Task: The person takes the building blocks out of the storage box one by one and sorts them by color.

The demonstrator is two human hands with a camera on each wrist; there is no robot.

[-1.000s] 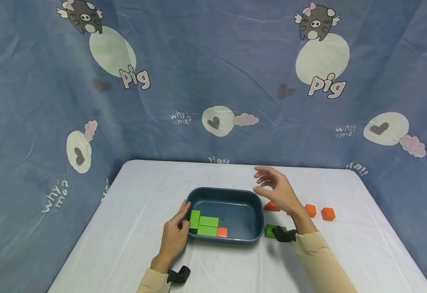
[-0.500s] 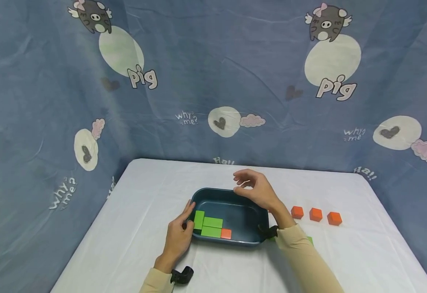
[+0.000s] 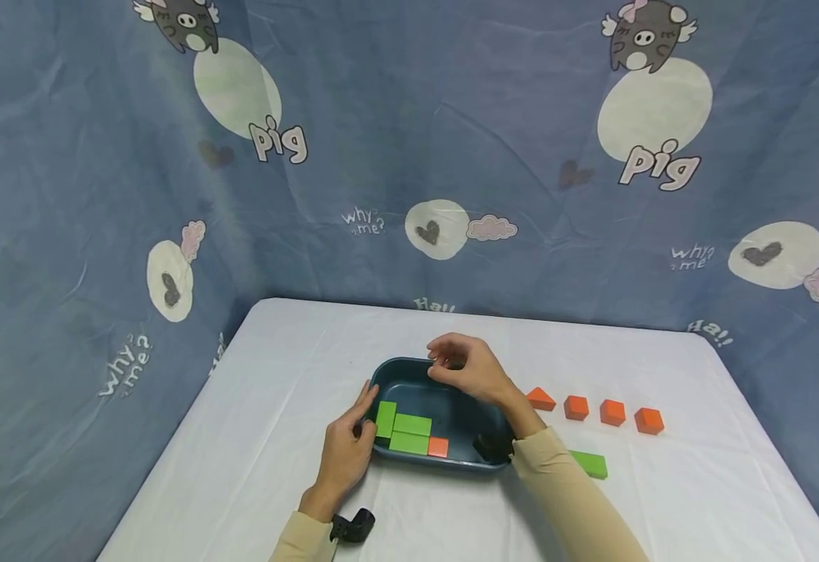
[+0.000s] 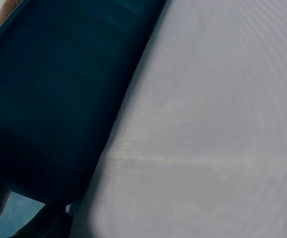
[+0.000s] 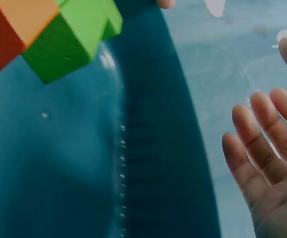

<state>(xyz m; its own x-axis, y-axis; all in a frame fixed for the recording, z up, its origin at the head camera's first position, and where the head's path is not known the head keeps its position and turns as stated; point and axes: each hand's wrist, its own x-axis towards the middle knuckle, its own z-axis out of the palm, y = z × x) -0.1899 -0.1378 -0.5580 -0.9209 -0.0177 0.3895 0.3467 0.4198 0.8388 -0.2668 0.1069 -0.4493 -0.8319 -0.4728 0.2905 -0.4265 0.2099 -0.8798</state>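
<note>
A dark blue-green tray point(image 3: 444, 406) stands on the table. Toward its front left lie three green blocks point(image 3: 412, 424) and one orange block point(image 3: 438, 447). My left hand point(image 3: 342, 457) holds the tray's left rim between thumb and fingers; the left wrist view has dark fingers point(image 4: 41, 223) at the tray's edge. Over the tray's far rim hovers my right hand point(image 3: 471, 368), fingers loosely curved, holding nothing. In the right wrist view the right hand point(image 5: 275, 163) is spread beside the tray wall point(image 5: 158, 148), with the green blocks point(image 5: 66, 47) at upper left.
To the right of the tray, an orange triangular block point(image 3: 540, 399) and three orange cubes point(image 3: 612, 412) form a row. A green block point(image 3: 590, 464) lies nearer, partly behind the right sleeve point(image 3: 567, 484). A patterned blue cloth point(image 3: 353, 156) hangs behind the white table.
My right hand has moved left, from the tray's right end to over its far rim. The triangular block shows again behind the arm. My left hand stays at the tray's left rim.
</note>
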